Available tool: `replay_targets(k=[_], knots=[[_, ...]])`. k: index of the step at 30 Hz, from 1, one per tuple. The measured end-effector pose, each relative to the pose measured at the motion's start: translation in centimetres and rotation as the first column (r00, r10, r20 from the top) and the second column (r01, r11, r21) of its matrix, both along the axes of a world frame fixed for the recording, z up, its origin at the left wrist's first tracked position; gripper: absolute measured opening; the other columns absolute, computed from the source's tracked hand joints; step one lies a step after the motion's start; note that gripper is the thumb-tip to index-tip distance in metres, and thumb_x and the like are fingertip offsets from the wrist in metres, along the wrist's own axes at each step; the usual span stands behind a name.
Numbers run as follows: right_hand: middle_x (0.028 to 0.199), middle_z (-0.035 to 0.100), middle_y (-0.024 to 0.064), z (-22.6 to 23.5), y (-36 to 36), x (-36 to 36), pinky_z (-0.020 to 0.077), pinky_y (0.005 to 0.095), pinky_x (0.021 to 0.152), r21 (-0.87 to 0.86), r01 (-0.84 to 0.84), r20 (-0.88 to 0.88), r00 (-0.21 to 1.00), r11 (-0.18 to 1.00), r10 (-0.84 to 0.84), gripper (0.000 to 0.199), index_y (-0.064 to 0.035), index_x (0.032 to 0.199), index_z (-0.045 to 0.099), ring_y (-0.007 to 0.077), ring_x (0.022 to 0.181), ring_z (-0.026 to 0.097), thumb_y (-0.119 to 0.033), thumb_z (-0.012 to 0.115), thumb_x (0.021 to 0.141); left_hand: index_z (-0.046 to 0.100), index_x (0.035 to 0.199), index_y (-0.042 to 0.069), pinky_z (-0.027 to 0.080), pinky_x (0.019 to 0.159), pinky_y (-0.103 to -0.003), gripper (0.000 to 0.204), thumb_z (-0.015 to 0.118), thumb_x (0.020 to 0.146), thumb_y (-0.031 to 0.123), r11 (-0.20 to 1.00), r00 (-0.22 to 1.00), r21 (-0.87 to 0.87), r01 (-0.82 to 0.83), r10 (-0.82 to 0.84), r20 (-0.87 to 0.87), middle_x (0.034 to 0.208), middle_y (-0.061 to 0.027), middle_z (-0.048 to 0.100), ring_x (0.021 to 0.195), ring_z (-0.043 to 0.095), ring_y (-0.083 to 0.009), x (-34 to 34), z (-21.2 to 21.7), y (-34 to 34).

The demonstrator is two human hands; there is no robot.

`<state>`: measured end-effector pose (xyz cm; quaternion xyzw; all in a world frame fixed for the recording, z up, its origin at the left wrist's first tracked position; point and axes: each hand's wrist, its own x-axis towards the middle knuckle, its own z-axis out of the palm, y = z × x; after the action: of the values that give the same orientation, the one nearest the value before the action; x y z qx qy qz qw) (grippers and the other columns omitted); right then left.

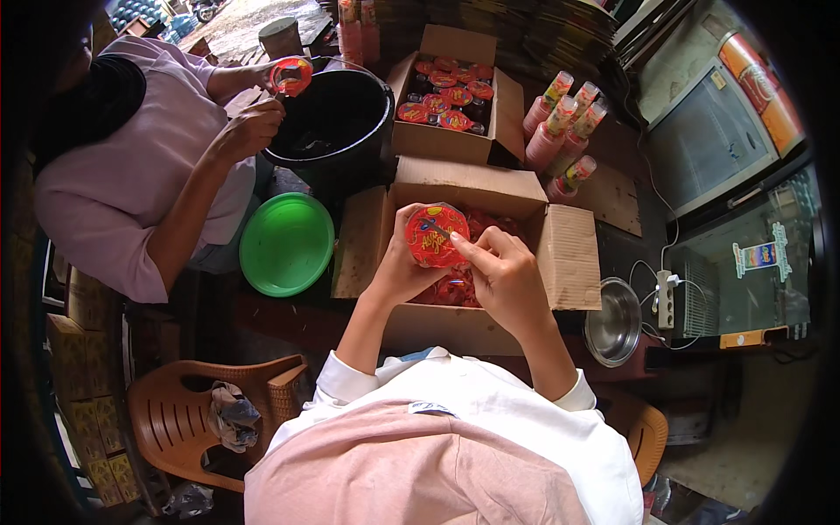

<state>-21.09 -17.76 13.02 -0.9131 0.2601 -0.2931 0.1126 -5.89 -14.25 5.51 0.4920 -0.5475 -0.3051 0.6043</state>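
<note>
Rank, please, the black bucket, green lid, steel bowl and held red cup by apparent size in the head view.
1. Black bucket
2. Green lid
3. Steel bowl
4. Red cup, though nearer the camera

L hand (398, 262) cupped; R hand (507, 271) pinching, forefinger out.

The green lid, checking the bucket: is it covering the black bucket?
No, the green lid lies beside the black bucket, which stands open.
</note>
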Motion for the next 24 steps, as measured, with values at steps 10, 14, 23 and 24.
replay_targets(k=[10, 14, 23, 24], knots=[[0.070, 0.048, 0.0058, -0.1, -0.8, -0.1, 0.0437, 0.0318, 0.063, -0.070, -0.019, -0.058, 0.998, 0.997, 0.014, 0.030, -0.0068, 0.093, 0.064, 0.0199, 0.065, 0.051, 0.001, 0.057, 0.065, 0.026, 0.117, 0.006, 0.045, 0.084, -0.031, 0.077, 0.077, 0.059, 0.005, 1.000, 1.000, 0.010, 0.003, -0.004, 0.030, 0.107, -0.0119, 0.051, 0.099, 0.053, -0.0212, 0.1, -0.5, -0.1], [0.069, 0.048, 0.0063, -0.1, -0.8, -0.2, 0.0439, 0.0321, 0.064, -0.036, -0.022, -0.043, 0.999, 0.999, 0.021, 0.030, -0.0066, 0.093, 0.064, 0.0203, 0.065, 0.051, 0.001, 0.057, 0.065, 0.027, 0.117, 0.006, 0.044, 0.085, -0.031, 0.077, 0.077, 0.058, 0.005, 1.000, 1.000, 0.001, 0.000, 0.000, 0.016, 0.107, -0.0119, 0.051, 0.100, 0.053, -0.0213, 0.0, -0.6, -0.2], [0.069, 0.049, 0.0076, 0.2, -1.2, -0.4, 0.0441, 0.0326, 0.065, 0.015, -0.031, -0.079, 0.996, 0.999, 0.032, 0.030, -0.0061, 0.093, 0.064, 0.0213, 0.065, 0.052, 0.003, 0.056, 0.065, 0.027, 0.116, 0.005, 0.044, 0.085, -0.031, 0.078, 0.078, 0.058, 0.007, 0.999, 0.999, 0.031, -0.010, 0.009, 0.035, 0.106, -0.0114, 0.051, 0.098, 0.054, -0.0215, 0.0, -0.5, -0.4], [0.070, 0.049, 0.0075, 0.2, -1.3, -0.5, 0.0441, 0.0326, 0.065, 0.016, -0.026, -0.085, 0.996, 1.000, 0.028, 0.031, -0.0060, 0.093, 0.064, 0.0213, 0.066, 0.052, 0.003, 0.056, 0.064, 0.027, 0.116, 0.005, 0.044, 0.085, -0.031, 0.078, 0.078, 0.058, 0.007, 0.999, 0.999, 0.031, -0.009, 0.008, 0.034, 0.106, -0.0114, 0.051, 0.098, 0.054, -0.0215, 0.0, -0.5, -0.5]])
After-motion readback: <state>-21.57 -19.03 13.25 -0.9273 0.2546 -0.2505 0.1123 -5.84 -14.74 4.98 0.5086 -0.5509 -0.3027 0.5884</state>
